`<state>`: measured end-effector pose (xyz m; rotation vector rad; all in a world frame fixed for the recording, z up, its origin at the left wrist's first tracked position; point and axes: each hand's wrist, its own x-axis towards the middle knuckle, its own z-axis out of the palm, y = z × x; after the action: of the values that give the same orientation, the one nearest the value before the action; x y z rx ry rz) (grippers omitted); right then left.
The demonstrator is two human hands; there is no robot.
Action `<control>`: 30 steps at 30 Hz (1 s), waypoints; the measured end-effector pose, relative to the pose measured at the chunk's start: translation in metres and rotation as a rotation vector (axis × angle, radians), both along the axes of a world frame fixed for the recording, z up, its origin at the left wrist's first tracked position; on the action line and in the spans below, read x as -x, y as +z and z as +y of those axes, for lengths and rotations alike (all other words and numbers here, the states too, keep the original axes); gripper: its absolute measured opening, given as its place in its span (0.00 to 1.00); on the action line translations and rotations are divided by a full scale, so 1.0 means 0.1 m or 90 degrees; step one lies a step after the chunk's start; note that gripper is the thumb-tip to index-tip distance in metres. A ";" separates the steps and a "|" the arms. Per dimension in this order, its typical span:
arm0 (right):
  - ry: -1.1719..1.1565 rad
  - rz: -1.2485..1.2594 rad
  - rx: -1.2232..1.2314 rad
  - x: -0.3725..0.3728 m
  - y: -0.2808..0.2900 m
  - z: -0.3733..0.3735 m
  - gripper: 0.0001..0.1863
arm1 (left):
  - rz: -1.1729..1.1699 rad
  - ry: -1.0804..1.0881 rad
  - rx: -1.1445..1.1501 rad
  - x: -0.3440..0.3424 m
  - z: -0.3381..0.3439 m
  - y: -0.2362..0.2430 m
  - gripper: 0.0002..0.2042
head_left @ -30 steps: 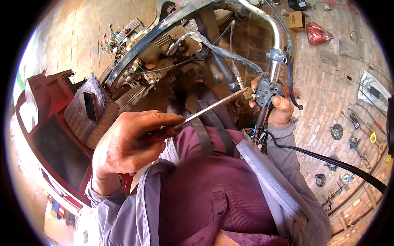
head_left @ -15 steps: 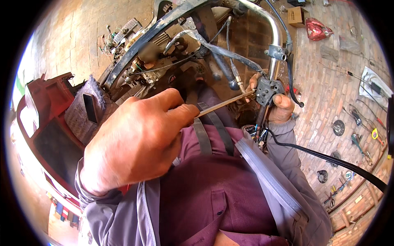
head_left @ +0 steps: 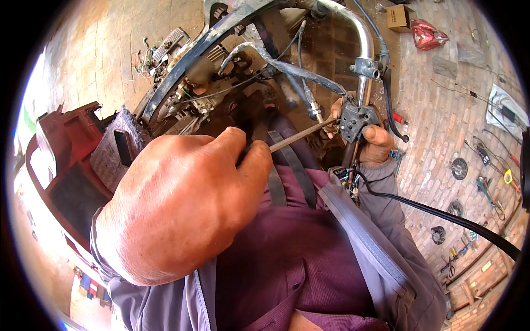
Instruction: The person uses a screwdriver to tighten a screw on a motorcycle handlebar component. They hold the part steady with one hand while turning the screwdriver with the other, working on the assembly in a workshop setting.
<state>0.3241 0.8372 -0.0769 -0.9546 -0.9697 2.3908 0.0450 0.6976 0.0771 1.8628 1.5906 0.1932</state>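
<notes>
My left hand (head_left: 187, 198) is closed around a screwdriver (head_left: 302, 134); its handle is hidden in the fist and its slim metal shaft points right. The shaft's tip meets the left side of a dark, worn switch housing (head_left: 353, 122) on the chrome handlebar (head_left: 364, 88). Around that housing my right hand (head_left: 377, 144) is wrapped, thumb on the near right side and fingertips showing at the left edge. A cable with a metal end (head_left: 315, 112) hangs just left of the fingertips. From below the housing a black cable (head_left: 430, 207) runs off to the right.
A motorcycle frame (head_left: 185, 58) with engine parts stands ahead on the left. A red body panel (head_left: 66, 143) sits at the left, with a phone (head_left: 122, 148) on a cloth. Tools and parts, a red bag (head_left: 428, 36) and a cardboard box (head_left: 397, 18) lie on the brick floor.
My left hand has dropped slightly lower, and the screwdriver slants up more steeply toward the housing. The housing and handlebar have shifted a little left in view, still in my right hand.
</notes>
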 end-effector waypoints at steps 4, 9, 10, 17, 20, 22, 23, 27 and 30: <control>-0.003 -0.003 0.005 -0.01 0.02 -0.01 0.41 | -0.005 -0.007 -0.004 0.01 0.02 -0.01 0.15; -0.004 -0.018 0.007 0.00 0.03 -0.01 0.42 | -0.002 -0.004 0.002 0.01 0.03 0.00 0.15; -0.005 -0.008 0.004 -0.01 0.02 -0.01 0.42 | -0.001 -0.002 0.003 0.01 0.03 0.01 0.15; -0.002 -0.010 0.000 -0.02 -0.02 -0.02 0.41 | 0.031 -0.004 -0.009 -0.03 -0.01 0.03 0.15; 0.004 0.006 0.008 0.00 -0.01 -0.02 0.41 | 0.022 -0.012 -0.021 -0.02 0.01 0.01 0.16; -0.004 -0.002 0.008 -0.04 -0.03 -0.02 0.41 | 0.021 -0.016 -0.026 -0.03 0.03 0.00 0.16; -0.010 -0.009 0.008 -0.06 -0.04 -0.02 0.41 | 0.019 -0.015 -0.025 -0.03 0.05 -0.01 0.16; 0.001 -0.003 0.005 -0.01 -0.01 -0.02 0.41 | 0.028 0.000 -0.018 -0.05 0.00 0.03 0.16; 0.001 -0.012 -0.002 -0.02 -0.03 -0.02 0.41 | 0.021 0.001 -0.038 -0.04 0.02 -0.01 0.17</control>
<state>0.3263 0.8356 -0.0799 -0.9770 -0.9808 2.3849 0.0489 0.6992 0.0759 1.9201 1.6246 0.2143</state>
